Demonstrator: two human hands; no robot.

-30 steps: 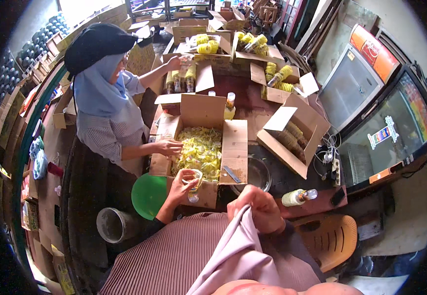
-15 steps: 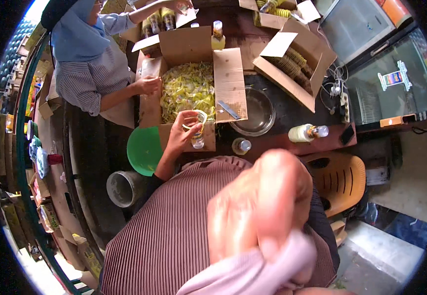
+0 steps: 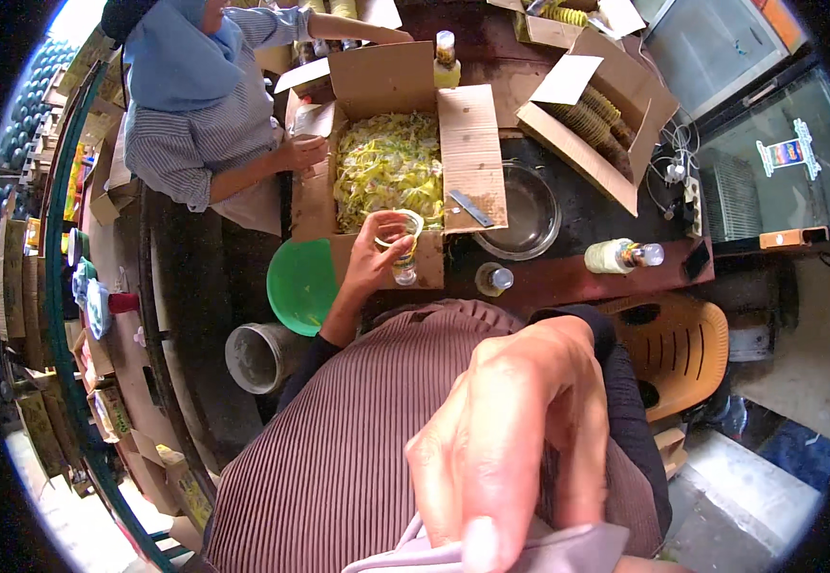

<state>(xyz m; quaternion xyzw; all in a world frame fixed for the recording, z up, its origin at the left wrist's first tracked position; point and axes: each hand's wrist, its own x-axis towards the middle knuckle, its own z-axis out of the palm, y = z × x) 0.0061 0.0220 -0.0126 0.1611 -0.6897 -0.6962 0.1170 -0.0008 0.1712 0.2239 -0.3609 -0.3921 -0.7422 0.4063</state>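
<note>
My left hand [image 3: 369,265] holds a small clear bottle [image 3: 402,250] with a yellow band at the front edge of an open cardboard box [image 3: 472,153] full of loose yellow bands. Close under the camera, my right hand [image 3: 520,439] looms large, its fingers curled on a pale cloth [image 3: 501,556] over my striped brown top. Across the box a co-worker in a blue headscarf and striped shirt rests one hand [image 3: 300,153] on the box's left flap and stretches the other arm toward the back.
A glass bowl [image 3: 527,215] sits right of the box, with a small capped bottle [image 3: 494,279] and a lying bottle [image 3: 622,256] on the dark bench. A green bowl [image 3: 300,286] and grey bucket [image 3: 255,358] stand left; an orange chair [image 3: 687,349] stands right.
The view has dipped downward. My right hand has come up nearer the camera with the cloth. My left hand keeps the bottle at the box's front edge.
</note>
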